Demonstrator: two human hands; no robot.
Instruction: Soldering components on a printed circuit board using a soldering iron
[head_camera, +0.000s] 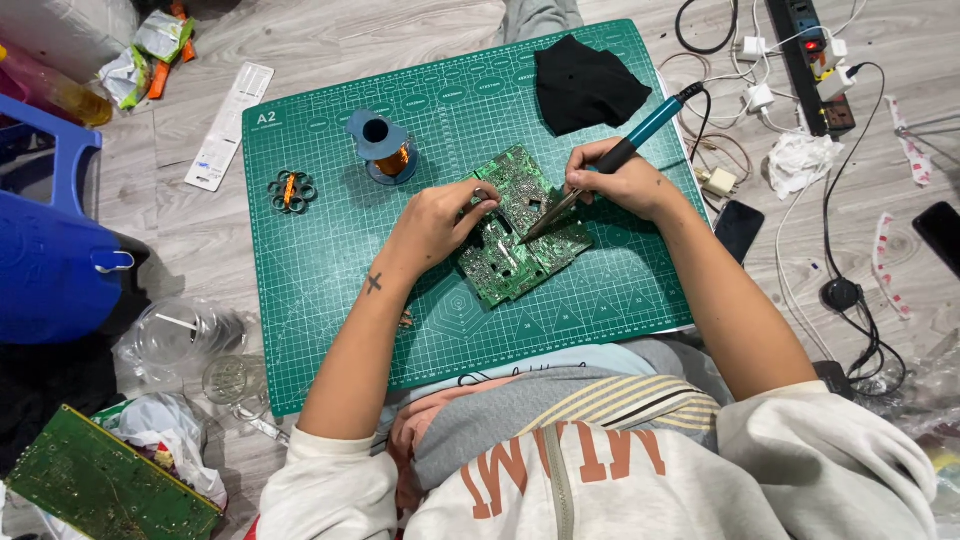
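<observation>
Hands are meeting over a green circuit board (512, 228) that is lying tilted near the middle of a green cutting mat (330, 260) spread on the wooden floor. The right hand (622, 182) is closing around a soldering iron (610, 160) with a teal and black handle, gripping it like a pen, and the metal tip is slanting down and left onto the board's surface. The left hand (437, 222) is curling its fingers at the board's left edge and is pinching something small against it — what exactly is too small to tell. A small cross-shaped mark is showing on the left forearm.

Further up the mat, a blue spool (383, 146) wound with copper-coloured wire is standing just left of the board, and a small flower-shaped green holder (291, 190) with an orange centre is lying near the mat's left side. A black cloth (585, 84) is resting on the mat's upper right corner.

Off the mat to the right, a power strip (815, 60) with white plugs and a red light is lying among tangled cables, with crumpled white paper (802, 160) and a dark phone (738, 230) nearby. At the lower left, a second green circuit board (105, 490) is lying beside clear plastic wrapping, and a blue plastic stool (50, 240) is standing at the left edge. The person's pale sweatshirt is filling the bottom of the view.
</observation>
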